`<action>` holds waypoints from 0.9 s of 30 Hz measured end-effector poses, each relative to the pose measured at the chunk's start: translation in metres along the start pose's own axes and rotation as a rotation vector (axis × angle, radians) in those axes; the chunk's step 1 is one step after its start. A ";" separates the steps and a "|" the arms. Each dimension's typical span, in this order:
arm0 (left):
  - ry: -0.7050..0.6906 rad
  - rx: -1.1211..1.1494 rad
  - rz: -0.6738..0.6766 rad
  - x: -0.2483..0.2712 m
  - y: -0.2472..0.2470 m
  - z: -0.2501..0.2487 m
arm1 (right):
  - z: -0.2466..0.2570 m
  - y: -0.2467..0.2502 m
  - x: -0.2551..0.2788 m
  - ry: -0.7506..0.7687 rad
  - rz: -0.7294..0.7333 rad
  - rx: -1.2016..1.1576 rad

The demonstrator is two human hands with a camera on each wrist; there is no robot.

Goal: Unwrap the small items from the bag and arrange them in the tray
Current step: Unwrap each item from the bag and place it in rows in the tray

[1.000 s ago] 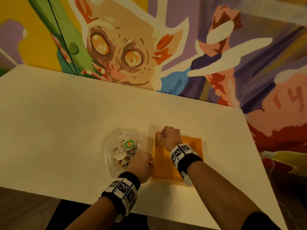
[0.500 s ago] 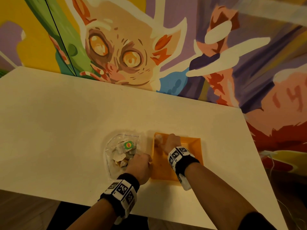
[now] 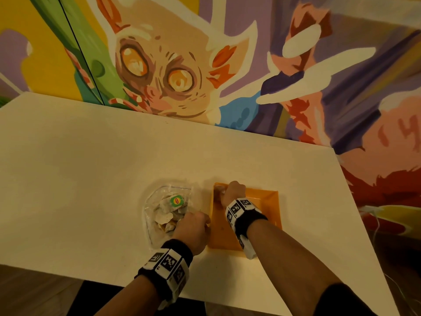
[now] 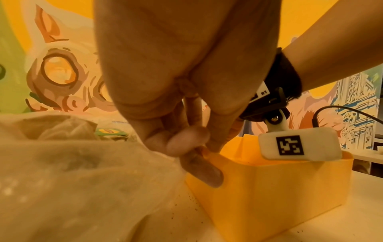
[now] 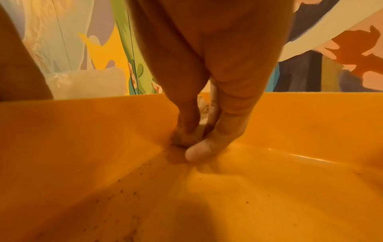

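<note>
Down on the white rectangular table point(image 3: 91, 179), one clear plastic bag point(image 3: 155, 215) lies just left of one orange square plastic tray point(image 3: 268, 215). Inside the bag sits a heap of pale paper-wrapped tea bags point(image 3: 166, 213), too jumbled to count; one round green-and-yellow tag point(image 3: 176, 200) shows on top, its small red logo too small to read. Each wrist wears a black band with white square-code markers. The left hand point(image 3: 193, 231) pinches the tray's near-left rim between thumb and curled fingers point(image 4: 199, 170), beside the bag. The right hand point(image 3: 233, 192) reaches into the tray's far-left corner, its grip narrowed on one small pale item point(image 5: 187, 139) pressed against the tray floor. Dark specks dot the tray floor. Most of the table lies bare to the left and toward the painted mural wall point(image 3: 182, 65); the tray stands near the front edge
</note>
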State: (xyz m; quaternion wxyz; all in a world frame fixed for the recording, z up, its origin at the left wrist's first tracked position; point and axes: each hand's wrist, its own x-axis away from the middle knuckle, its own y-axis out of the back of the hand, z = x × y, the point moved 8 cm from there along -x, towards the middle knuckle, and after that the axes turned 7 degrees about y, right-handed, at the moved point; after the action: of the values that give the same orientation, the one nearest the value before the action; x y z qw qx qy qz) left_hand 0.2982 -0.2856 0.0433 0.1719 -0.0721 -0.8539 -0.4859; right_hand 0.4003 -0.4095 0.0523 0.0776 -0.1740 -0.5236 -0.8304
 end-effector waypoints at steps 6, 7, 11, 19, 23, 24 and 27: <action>0.007 0.013 0.007 0.002 0.001 -0.001 | -0.001 0.005 0.004 -0.022 0.010 0.001; 0.004 0.018 0.007 0.003 0.002 -0.003 | -0.003 0.006 0.005 -0.026 0.009 -0.010; 0.009 0.187 -0.064 0.018 0.022 -0.006 | -0.009 0.009 0.009 -0.006 0.013 -0.025; 0.039 0.151 -0.288 0.023 0.111 0.040 | -0.018 0.020 0.033 0.118 -0.039 -0.095; 0.091 -0.260 0.097 0.001 0.080 0.070 | -0.018 0.020 0.055 0.161 -0.056 -0.229; 0.096 -0.308 0.128 -0.001 0.074 0.075 | -0.017 0.018 0.062 0.175 -0.052 -0.247; 0.123 -0.373 0.147 -0.002 0.064 0.077 | -0.016 0.014 0.077 0.200 -0.047 -0.294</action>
State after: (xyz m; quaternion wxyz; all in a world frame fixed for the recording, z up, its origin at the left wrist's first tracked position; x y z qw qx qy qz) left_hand 0.3018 -0.1868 0.0579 0.2421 -0.1349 -0.7294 -0.6254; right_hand 0.3303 -0.4262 0.0861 0.0833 -0.0878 -0.3901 -0.9128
